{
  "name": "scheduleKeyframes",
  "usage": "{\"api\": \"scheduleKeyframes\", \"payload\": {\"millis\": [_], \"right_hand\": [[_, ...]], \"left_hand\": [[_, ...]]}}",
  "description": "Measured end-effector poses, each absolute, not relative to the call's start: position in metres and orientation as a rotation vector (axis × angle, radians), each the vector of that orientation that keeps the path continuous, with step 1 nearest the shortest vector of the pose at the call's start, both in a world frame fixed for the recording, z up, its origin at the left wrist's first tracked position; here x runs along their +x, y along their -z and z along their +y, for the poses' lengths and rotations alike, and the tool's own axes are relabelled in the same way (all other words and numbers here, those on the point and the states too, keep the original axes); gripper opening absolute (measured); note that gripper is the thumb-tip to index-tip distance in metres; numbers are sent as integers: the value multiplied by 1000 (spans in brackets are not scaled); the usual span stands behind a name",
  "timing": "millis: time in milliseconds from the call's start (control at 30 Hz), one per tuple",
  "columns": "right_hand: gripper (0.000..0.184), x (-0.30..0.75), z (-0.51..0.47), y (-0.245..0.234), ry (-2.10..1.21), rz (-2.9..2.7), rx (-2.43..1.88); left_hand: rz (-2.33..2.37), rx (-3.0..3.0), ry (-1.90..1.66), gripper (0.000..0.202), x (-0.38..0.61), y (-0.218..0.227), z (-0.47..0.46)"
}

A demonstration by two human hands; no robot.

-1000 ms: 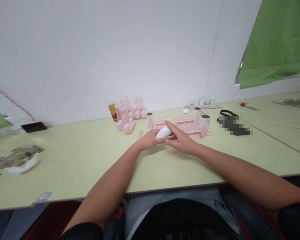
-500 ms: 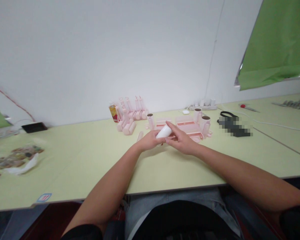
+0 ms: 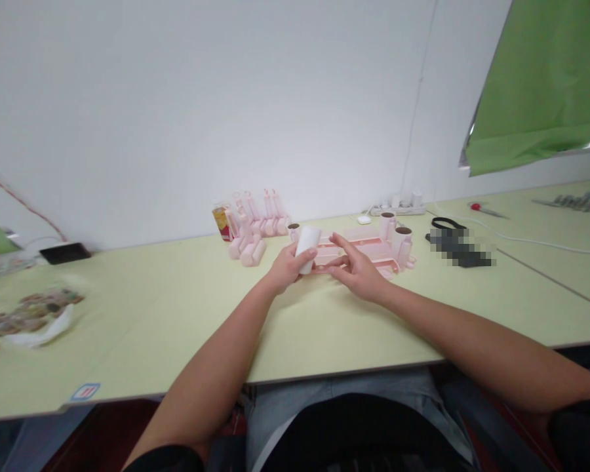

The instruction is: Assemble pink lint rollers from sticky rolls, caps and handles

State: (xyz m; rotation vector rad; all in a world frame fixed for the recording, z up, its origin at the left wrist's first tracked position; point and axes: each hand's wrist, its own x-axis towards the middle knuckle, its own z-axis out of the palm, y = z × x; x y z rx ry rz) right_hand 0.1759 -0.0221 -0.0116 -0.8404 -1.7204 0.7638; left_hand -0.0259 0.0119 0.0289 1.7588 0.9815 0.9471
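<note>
My left hand [image 3: 286, 267] is closed around a smooth white roll [image 3: 309, 246], which looks like a lint roller refill, and tilts it with its upper end leaning right. To the right, my right hand [image 3: 358, 267] is apart from the roll, fingers spread and holding nothing. Behind the hands lie long pink trays or cases [image 3: 364, 249]. A pink piece [image 3: 402, 244] with a brown-rimmed roll in it stands upright at their right end, beside a similar upright piece [image 3: 387, 226]. Another brown-topped roll [image 3: 294, 229] is partly hidden behind the white one.
Pink handled parts [image 3: 250, 249] stand in a group at the back left, near a yellow-and-red box [image 3: 223, 224]. A power strip [image 3: 398, 208] lies along the wall. Further right are a black strapped item [image 3: 450, 226], partly blurred, and a red-tipped tool [image 3: 486, 210].
The white roll has moved left and turned more upright in my left hand. My right hand has let go of it and drawn away, its fingers opening.
</note>
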Motion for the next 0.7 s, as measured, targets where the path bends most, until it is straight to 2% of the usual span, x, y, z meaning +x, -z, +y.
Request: {"api": "scheduleKeyframes", "payload": {"millis": [133,233,533,700], "right_hand": [[48,182,-14,11,-479,-1755,-1080],[37,185,-9,12,-371,-1804,-1197],[40,185,-10,12,-198,-2029,-1384],[43,185,-16,12,-137,-2249,-1465]], "left_hand": [[1033,1670,-1182,50,-34,-28,24],[1157,1718,-1244,52,-39,-24,31],[1591,1959,-1154,57,-44,-12,42],[1601,1963,-1141,56,-44,-10,42]]}}
